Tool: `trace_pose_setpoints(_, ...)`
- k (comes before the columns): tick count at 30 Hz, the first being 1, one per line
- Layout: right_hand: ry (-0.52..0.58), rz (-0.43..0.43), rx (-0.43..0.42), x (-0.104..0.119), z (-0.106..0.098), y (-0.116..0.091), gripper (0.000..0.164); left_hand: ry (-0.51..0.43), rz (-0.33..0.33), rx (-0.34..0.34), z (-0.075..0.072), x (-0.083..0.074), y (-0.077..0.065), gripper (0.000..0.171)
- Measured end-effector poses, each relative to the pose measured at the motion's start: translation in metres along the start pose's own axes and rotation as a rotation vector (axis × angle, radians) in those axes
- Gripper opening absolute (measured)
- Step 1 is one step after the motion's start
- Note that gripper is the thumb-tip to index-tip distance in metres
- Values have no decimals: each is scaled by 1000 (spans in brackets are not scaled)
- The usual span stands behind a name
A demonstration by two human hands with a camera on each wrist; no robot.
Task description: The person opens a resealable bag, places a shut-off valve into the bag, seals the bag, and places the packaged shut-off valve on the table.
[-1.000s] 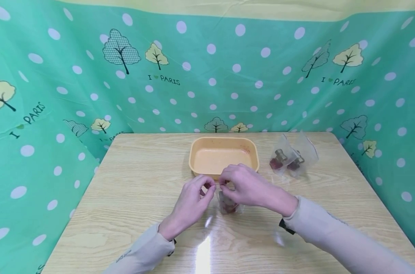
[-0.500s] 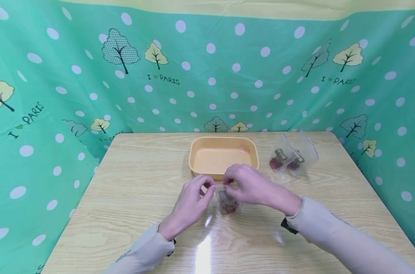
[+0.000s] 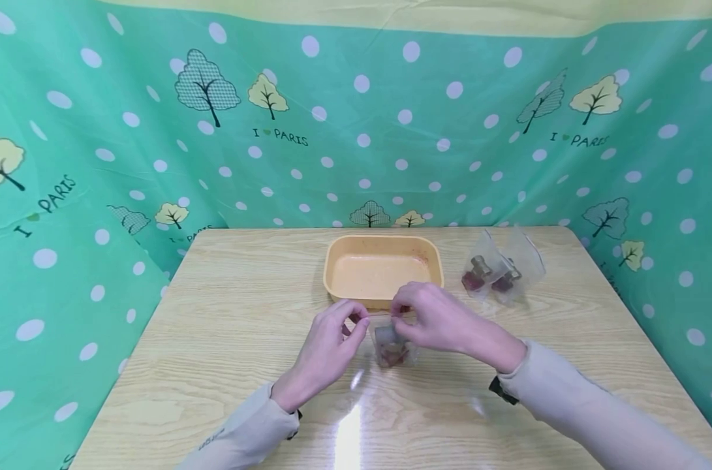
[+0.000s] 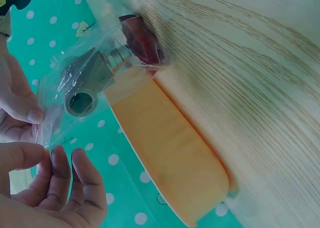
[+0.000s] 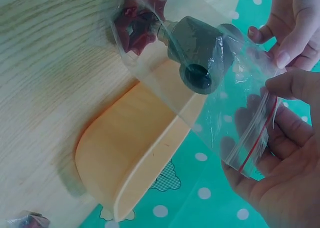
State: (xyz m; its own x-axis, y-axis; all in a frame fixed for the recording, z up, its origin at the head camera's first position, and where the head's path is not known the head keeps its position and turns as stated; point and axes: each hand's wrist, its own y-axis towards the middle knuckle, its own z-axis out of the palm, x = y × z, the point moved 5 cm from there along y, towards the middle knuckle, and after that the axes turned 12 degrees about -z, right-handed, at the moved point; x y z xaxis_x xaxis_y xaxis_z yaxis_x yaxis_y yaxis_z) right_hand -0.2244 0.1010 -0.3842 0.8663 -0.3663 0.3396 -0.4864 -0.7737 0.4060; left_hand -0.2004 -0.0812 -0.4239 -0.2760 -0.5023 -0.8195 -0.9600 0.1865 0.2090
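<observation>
A clear zip bag (image 5: 220, 123) with a red strip along its mouth stands upright between my hands on the table. Inside is a grey metal valve (image 5: 195, 47) with a dark red handwheel (image 5: 142, 22), wheel end down. My left hand (image 3: 329, 339) pinches one corner of the bag's mouth, as the left wrist view shows of the left hand (image 4: 55, 188) too. Farther along the same edge, my right hand (image 3: 434, 316) pinches the seal between thumb and forefinger; in the right wrist view the right hand (image 5: 285, 153) has its other fingers behind the plastic.
A yellow-orange plastic tray (image 3: 385, 245) stands just beyond my hands, with small reddish marks inside. Two more clear bags with red-wheeled valves, a left one (image 3: 478, 271) and a right one (image 3: 517, 274), lie at the back right. A dotted green cloth (image 3: 332, 98) hangs behind the wooden table (image 3: 215, 346).
My right hand has slid to the right along the bag's mouth, away from the left hand, uncovering more of the valve. My left hand keeps its place at the corner.
</observation>
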Motion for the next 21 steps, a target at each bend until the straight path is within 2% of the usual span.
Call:
trace_pose_setpoints(7,12,0,7,1,1,-1,8,2,-10,-4,0,1,0,12)
trace_pose_setpoints(14,55,75,8,-7,-3,-11,11,-5,-2,-12,-1,1,0,14)
trace_pose_setpoints(21,82,48,-4,-8,-2,-13,11,-7,-6,-8,-1,1,0,14)
